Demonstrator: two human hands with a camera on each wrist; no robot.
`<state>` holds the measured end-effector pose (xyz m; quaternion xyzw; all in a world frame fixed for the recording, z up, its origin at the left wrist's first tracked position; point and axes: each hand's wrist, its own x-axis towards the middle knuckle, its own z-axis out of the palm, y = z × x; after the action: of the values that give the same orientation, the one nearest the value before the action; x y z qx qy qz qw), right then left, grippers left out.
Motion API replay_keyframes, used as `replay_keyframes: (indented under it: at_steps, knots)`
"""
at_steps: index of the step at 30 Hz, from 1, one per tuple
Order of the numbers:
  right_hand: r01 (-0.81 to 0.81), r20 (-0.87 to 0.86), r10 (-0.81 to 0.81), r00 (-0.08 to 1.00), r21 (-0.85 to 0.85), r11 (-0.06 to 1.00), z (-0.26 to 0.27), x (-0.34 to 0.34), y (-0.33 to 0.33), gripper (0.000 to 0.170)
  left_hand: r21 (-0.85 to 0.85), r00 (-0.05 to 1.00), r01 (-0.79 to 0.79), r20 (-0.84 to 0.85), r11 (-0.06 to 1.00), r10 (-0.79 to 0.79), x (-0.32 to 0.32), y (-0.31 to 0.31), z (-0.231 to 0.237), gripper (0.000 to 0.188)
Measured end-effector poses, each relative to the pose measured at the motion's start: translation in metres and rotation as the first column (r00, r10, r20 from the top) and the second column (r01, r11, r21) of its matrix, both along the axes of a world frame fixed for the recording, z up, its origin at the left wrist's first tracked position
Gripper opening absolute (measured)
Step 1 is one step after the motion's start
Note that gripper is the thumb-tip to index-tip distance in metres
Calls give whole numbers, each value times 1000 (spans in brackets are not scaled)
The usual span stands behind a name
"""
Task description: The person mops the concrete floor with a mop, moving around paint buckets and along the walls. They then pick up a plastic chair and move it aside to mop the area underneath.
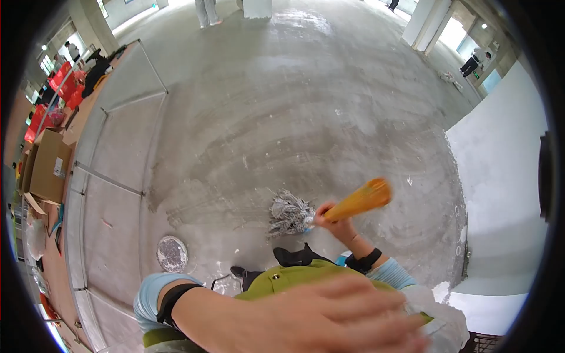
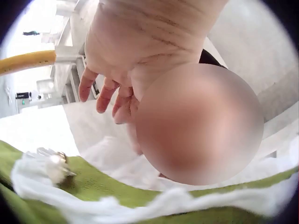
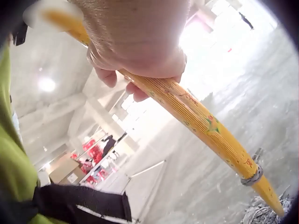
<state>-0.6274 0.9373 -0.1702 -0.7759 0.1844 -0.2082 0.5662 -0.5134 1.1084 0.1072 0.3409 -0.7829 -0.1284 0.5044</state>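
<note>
My right hand [image 1: 343,228] grips the yellow patterned handle of a mop [image 1: 362,200], its fingers curled round the shaft in the right wrist view. The handle slants, and its upper end rises toward the head camera. Grey, stringy strands form the mop head [image 1: 289,213], which lies on the concrete floor in front of my feet. My left hand [image 1: 347,315], motion-blurred in the head view, is held across the green apron with its fingers extended. Nothing shows in the left palm [image 2: 145,42]; a blurred round patch hides part of that view.
A round, whitish-speckled lid-like disc [image 1: 172,254] lies on the floor at left. Beyond it stand a metal frame [image 1: 109,178] and a long table with a cardboard box [image 1: 48,167] and red bags. A white wall [image 1: 500,176] curves along the right. People stand farther off.
</note>
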Motion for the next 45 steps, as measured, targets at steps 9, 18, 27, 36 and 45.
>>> replay_keyframes:
  at_steps: [9,18,27,36,45]
  knots:
    - [256,90,-301,949,333,907,-13,-12,-74,10,-67,672,464,-623,884,-400,-10,11,-20,36]
    - [229,72,-255,964,258,938,-21,36,-77,9,-20,376,722,-828,691,-416,-1,38,-28,34]
    - [-140,34,136,990,136,981,-24,102,-1,12,-599,178,535,-609,596,-773,-42,34,-37,40]
    - [-281,-75,284,956,48,959,-28,102,41,12,-474,489,535,-501,699,-714,-13,51,-43,34]
    - [-643,-43,654,756,145,752,-102,121,125,20,63,552,-790,506,610,662,43,95,-60,13]
